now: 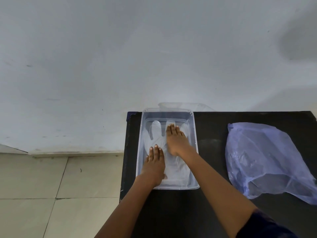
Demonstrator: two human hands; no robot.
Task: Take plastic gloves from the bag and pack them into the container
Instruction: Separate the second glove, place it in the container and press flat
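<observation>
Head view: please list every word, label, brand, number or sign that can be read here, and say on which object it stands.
None: no readable text shows anywhere.
Clear rectangular plastic container: no label or print.
Translucent blue plastic bag: no print visible.
Clear plastic gloves under the hands: plain.

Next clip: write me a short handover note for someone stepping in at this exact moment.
Left hand: flat, fingers straight, pressing the near part of the plastic glove.
Right hand: flat, pressing the glove's far part.
The glove lies spread out in the clear container at the black table's left end. The blue bag lies to the right, apart from the container, untouched.
Done: at least one glove is in and being smoothed; how many lie there cannot be told.
Left: fetch more gloves from the bag, if it holds any, and pack them.
</observation>
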